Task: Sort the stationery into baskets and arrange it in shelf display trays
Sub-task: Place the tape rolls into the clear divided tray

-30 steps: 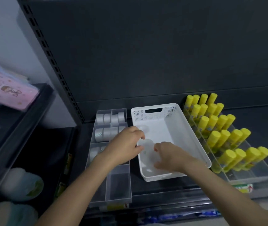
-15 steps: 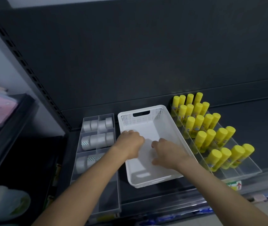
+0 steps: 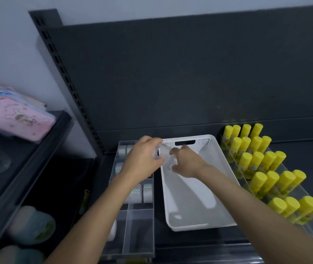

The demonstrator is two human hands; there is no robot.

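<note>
"What has changed at the basket (image 3: 219, 161)?"

"A second ago both hands were low on its floor. They have now lifted to its far left corner. The left hand (image 3: 142, 159) grips a clear tape roll (image 3: 158, 152). The right hand (image 3: 188, 163) is curled round what looks like a second roll (image 3: 173, 161), half hidden."

"And the basket itself?"

"It looks emptied. These are probably the last pieces, bound for the divided tray (image 3: 139, 227) just left of the basket, where other rolls (image 3: 146, 193) already stand."
</note>
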